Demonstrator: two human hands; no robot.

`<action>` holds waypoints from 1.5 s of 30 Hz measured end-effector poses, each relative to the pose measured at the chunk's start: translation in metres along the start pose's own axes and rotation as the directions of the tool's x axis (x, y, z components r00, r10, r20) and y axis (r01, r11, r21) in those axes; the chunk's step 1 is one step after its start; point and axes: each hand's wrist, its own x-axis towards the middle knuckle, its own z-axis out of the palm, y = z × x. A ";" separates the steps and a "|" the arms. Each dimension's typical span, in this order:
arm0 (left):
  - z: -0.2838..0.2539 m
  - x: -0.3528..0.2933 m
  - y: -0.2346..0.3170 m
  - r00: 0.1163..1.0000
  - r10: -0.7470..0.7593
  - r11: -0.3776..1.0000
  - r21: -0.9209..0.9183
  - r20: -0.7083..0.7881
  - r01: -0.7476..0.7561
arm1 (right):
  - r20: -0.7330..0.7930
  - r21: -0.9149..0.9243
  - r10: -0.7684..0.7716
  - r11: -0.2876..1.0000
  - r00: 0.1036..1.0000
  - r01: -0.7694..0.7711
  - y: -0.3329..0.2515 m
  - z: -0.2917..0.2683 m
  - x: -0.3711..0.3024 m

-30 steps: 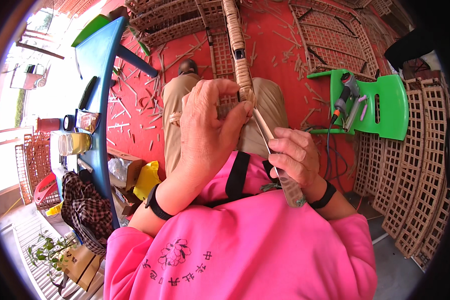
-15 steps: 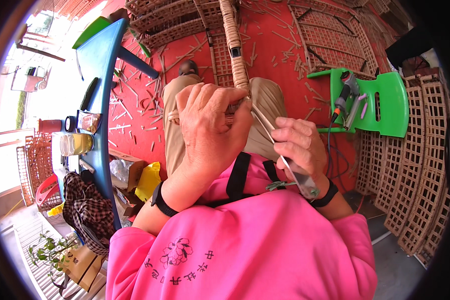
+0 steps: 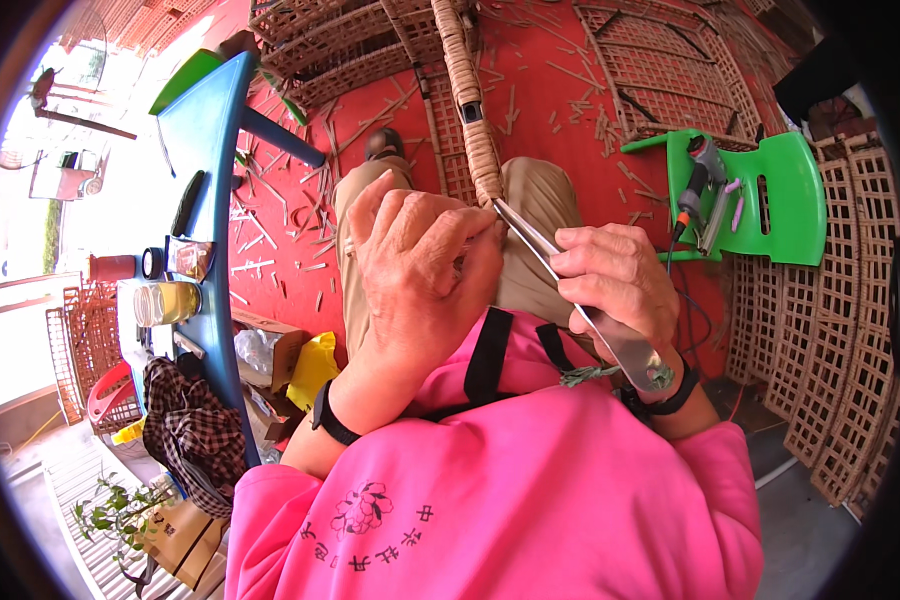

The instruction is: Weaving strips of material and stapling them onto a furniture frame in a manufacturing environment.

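Observation:
My right hand grips a long shiny metal tool that looks like tweezers. Its narrow tip meets the near end of a rod wrapped in tan cane, and its broad end lies by my wrist. Curled and pinched together, the fingers of my left hand sit just below that rod end, beside the tool's tip; what they pinch is hidden. The rod runs away from me between my knees, with a small dark fitting on its side.
At left stands a blue table with a jar and a checked cloth. A green chair at right bears a corded power tool. Woven panels lean behind it. Cane scraps litter the red floor.
The view has shifted slightly. My left hand has drawn down a little from the rod end, exposing the tool's tip there. My right hand keeps its grip on the metal tool.

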 end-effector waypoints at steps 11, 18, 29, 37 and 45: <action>-0.004 0.002 0.001 0.990 -0.044 0.998 -0.046 0.132 0.050 | 0.006 0.106 0.072 0.992 0.997 -0.072 0.005 -0.008 0.008; 0.005 -0.001 0.001 0.995 -0.074 0.992 -0.094 0.064 0.080 | -0.008 0.148 0.033 0.988 0.999 -0.031 0.001 -0.004 0.004; 0.011 0.015 -0.012 0.984 -0.118 0.969 -0.204 0.130 0.143 | -0.175 0.221 -0.010 0.974 0.984 0.050 -0.007 -0.035 0.007; 0.005 0.023 -0.013 0.917 -0.282 0.890 -0.279 0.283 0.360 | -0.186 0.241 0.380 0.911 0.906 -0.333 -0.006 -0.005 -0.013; -0.014 0.009 -0.007 0.922 0.103 0.992 0.033 0.373 -0.124 | -0.052 -0.226 0.256 0.938 0.965 -0.261 0.014 0.036 -0.016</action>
